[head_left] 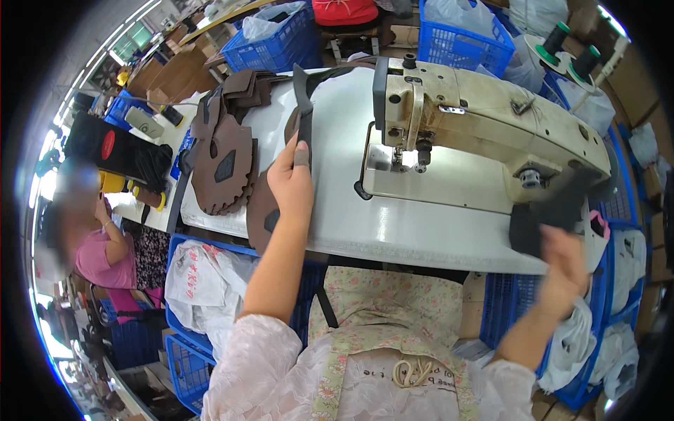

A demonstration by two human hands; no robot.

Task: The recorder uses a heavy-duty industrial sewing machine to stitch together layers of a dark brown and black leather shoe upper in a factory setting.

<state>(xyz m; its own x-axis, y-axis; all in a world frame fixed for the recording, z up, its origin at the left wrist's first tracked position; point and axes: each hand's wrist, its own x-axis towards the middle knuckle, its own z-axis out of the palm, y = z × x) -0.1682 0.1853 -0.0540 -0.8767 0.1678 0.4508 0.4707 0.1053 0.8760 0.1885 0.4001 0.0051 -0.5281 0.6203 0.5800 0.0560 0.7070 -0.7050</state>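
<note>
My left hand (291,184) grips a dark grey strap (303,112) that runs away from me across the white table (393,224), beside a brown shaped piece (261,210) at the table's near edge. My right hand (567,266), blurred, holds a dark grey fabric piece (537,228) at the table's right end, below the cream sewing machine (484,119). The machine's needle area (401,160) is lit and has nothing under it.
A stack of brown cut pieces (225,165) lies on the table's left. Blue crates (281,42) with white bags stand behind and under the table. Thread cones (572,52) stand at the back right. Another person in pink (102,256) sits at the left.
</note>
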